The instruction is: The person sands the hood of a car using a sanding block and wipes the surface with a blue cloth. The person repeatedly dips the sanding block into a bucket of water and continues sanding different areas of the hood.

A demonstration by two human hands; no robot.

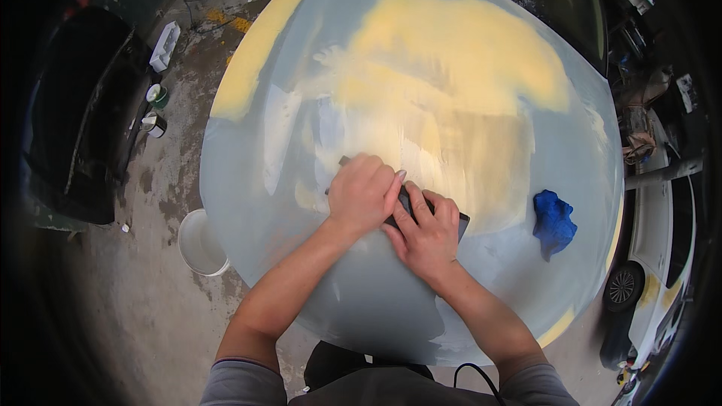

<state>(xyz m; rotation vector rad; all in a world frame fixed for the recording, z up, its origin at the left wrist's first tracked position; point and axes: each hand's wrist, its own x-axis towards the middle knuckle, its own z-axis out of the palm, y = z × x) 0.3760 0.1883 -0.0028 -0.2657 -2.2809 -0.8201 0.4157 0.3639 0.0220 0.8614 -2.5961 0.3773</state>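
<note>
Bucket [186, 249], white and round, stands on the floor [143, 286] just beyond the left edge of our panel [361, 293]; its mouth faces up to us, though we cannot tell what is in it. Farther along that edge, well apart from it, we see a green-and-white tub [156, 95], a dark tin [155, 125] close beside it, and a long white box [165, 46]; their contents are too small to make out.

Between the panel's left and right edges, slightly nearer our own edge than the far one, a dark block [463, 227] lies against the surface. Our left hand [365, 192] curls over its left end; our right hand [430, 237] grips its right part, fingers bent across the top. Near the panel's right edge lies a crumpled blue cloth [554, 225]. Yellow patches [459, 45] spread toward the far edge.
</note>
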